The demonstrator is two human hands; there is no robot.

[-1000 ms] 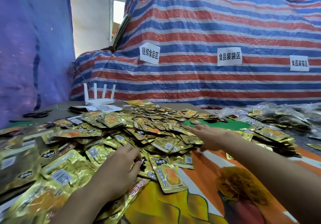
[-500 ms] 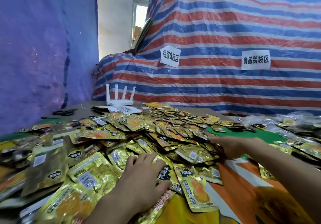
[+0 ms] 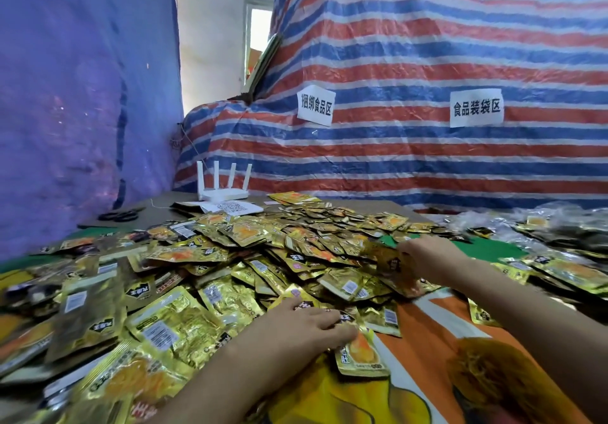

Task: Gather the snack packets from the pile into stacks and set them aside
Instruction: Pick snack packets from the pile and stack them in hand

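Head view: two hands work the near rim of the pile (image 3: pixel 250 259) of gold snack packets on the counter (image 3: pixel 427 321).
Left hand (image 3: pixel 296 328), at the pile's 6 o'clock, presses flat with straight fingers, holding nothing, probably pinning loose packets; right hand (image 3: pixel 431 259), at 3 o'clock, pinches a blurred lifted packet (image 3: pixel 391 264), seemingly to start a stack; its long axis runs roughly 11 to 5.
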